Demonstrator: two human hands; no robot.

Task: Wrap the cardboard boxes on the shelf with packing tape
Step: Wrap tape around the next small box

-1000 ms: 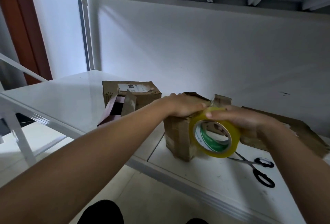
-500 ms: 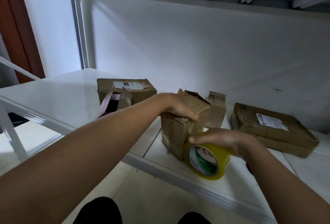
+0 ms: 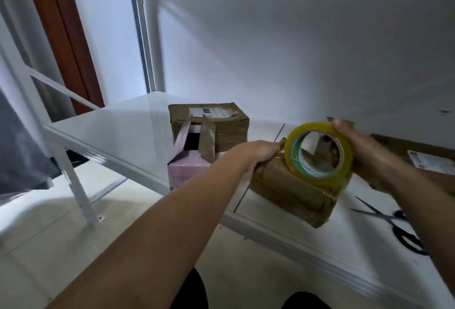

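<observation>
Left hand (image 3: 258, 154) clamps down on the top near edge of the cardboard box (image 3: 293, 190), fingers curled over it, pinning it to the white shelf (image 3: 118, 133). Right hand (image 3: 362, 153) grips the yellow tape roll (image 3: 320, 153) at its far rim, holding it upright just above the box top. Behind on the left, a pink box (image 3: 187, 173) stands with flaps open, a labelled brown box (image 3: 221, 124) just behind it. Scissors (image 3: 394, 222) lie open on the shelf at right.
</observation>
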